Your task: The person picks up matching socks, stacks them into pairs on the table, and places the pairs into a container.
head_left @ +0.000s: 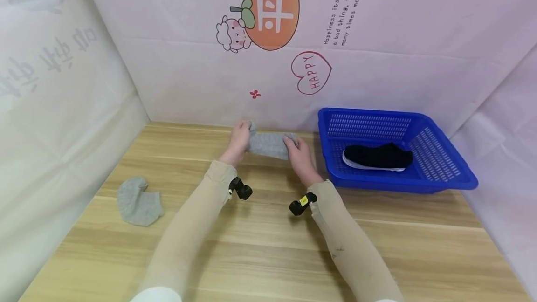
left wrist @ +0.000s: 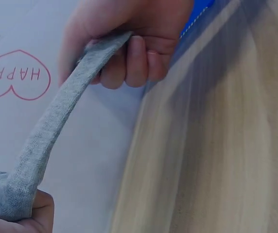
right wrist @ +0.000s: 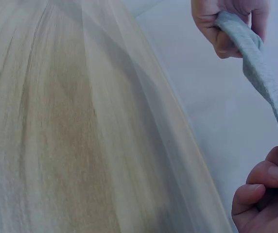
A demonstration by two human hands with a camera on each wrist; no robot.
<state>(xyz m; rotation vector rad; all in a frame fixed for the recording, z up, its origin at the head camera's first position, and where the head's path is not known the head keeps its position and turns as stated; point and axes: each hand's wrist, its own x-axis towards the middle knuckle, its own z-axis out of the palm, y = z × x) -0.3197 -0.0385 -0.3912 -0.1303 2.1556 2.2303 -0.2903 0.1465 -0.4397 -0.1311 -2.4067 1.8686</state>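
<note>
My left hand [head_left: 239,140] has its fingers curled round one end of a grey sock [head_left: 270,144], and my right hand [head_left: 299,156] grips the other end the same way, so the sock hangs stretched between them above the far edge of the wooden table [head_left: 268,246], close to the pink backdrop [head_left: 168,73]. From the left wrist view the sock [left wrist: 46,141] runs as a taut band from my left hand [left wrist: 22,213] at the bottom corner up to my right hand [left wrist: 129,39], whose fingers [left wrist: 136,60] wrap over the cloth. The right wrist view shows the reverse: my right hand [right wrist: 265,199] low at 5 o'clock, the sock [right wrist: 263,73] climbing to my left hand [right wrist: 226,24] at 1 o'clock. Moving outward in the head view, a blue basket [head_left: 457,178] sits at about 3 o'clock of my hands, just beside the right one, with a black sock [head_left: 377,156] lying flat inside it. Well apart at 8 o'clock, a second grey sock [head_left: 138,201] lies crumpled on the table near the left wall. Above my hands at 12 o'clock the backdrop carries a red heart reading HAPPY [head_left: 311,72] and an orange fruit drawing [head_left: 270,9].
</note>
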